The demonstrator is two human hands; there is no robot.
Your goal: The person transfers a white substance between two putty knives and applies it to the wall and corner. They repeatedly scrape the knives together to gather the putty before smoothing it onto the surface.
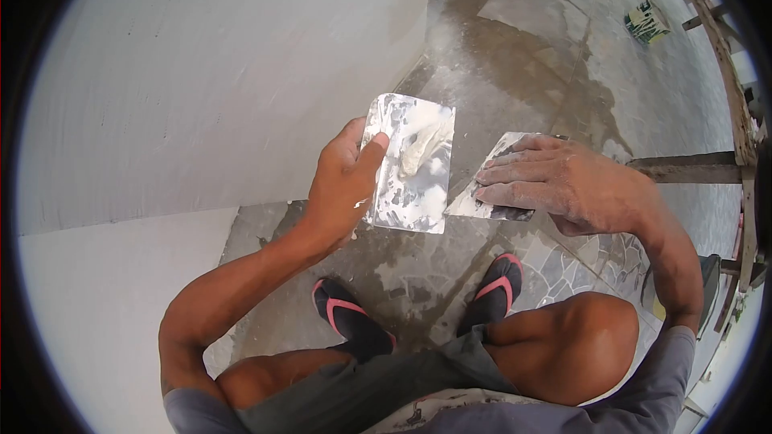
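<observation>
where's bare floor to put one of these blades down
Bare floor lies ahead of both hands, between the wall and the wooden frame, short of the small pack. It is crowded near the feet, under the left hand with its blade and the right hand.

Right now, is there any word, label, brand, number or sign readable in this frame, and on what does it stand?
None can be read.
The green and white container far off on the floor bears printed marks, too small and blurred to read.
The putty plate in the left hand and the blade under the right hand show only putty smears, no lettering.
</observation>
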